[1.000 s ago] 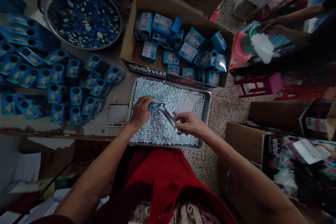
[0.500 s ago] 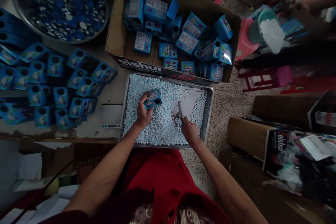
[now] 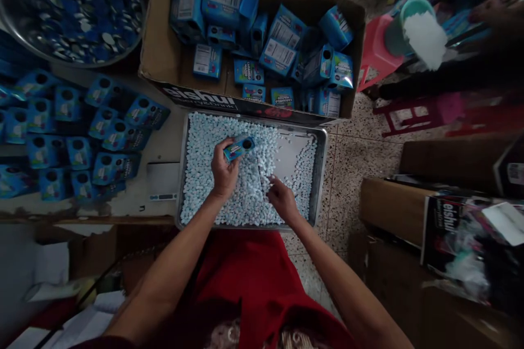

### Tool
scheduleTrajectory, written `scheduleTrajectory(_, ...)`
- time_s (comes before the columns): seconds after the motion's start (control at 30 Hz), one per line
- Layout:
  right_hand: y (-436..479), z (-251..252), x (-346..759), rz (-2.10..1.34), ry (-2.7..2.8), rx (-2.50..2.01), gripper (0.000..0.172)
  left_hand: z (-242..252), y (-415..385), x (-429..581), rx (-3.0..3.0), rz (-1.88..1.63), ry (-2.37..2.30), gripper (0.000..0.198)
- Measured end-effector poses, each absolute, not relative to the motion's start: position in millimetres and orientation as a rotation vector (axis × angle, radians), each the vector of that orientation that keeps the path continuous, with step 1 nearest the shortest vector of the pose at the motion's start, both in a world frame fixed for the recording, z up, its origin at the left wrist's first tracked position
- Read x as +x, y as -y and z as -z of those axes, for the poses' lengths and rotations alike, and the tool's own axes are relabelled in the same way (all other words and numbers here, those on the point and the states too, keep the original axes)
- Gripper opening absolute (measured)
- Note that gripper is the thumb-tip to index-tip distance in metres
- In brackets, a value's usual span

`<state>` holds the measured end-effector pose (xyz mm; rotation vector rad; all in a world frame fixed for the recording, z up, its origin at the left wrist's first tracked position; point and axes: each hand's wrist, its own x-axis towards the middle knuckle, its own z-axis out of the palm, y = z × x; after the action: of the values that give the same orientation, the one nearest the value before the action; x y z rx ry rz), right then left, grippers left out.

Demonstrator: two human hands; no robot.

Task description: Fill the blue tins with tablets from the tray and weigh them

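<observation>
My left hand (image 3: 225,172) grips a small blue candy box (image 3: 234,151) above the tray, its face with the round dark hole turned up. Below it, a metal tray (image 3: 322,174) holds a thick layer of small pale blue and white candies (image 3: 213,196). My right hand (image 3: 282,199) is closed low over the candies, right of the box. From its fingers runs a thin, dark-edged tool (image 3: 260,172), seen nearly edge-on against the candies; its exact kind is unclear. Part of the tray's bottom lies bare at the upper right.
Behind the tray, a cardboard carton (image 3: 164,38) holds several blue boxes. Rows of holed blue boxes (image 3: 79,152) stand left, near a small scale (image 3: 162,180) and a steel bowl (image 3: 141,22) of blue and silver discs. Another person's hand (image 3: 493,8) shows at the upper right.
My right hand has moved left with the tool, from the bare patch into the candies. The box in my left hand has turned, bringing its holed face upward. The view has shifted slightly.
</observation>
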<state>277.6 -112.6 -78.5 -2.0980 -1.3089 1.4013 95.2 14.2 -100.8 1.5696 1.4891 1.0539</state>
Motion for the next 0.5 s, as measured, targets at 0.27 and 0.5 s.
scheduleTrajectory(0.27,81.5,-0.7,298.7,-1.483,1.52,-1.942,0.035,84.9,-38.8,51.8,1.792,-0.888,-1.324,0.031)
scheduleTrajectory(0.5,42.6,-39.8,296.3,-1.653,1.563,-1.988,0.032,77.6,-40.6,41.8,1.922,-0.872,-1.201,0.048)
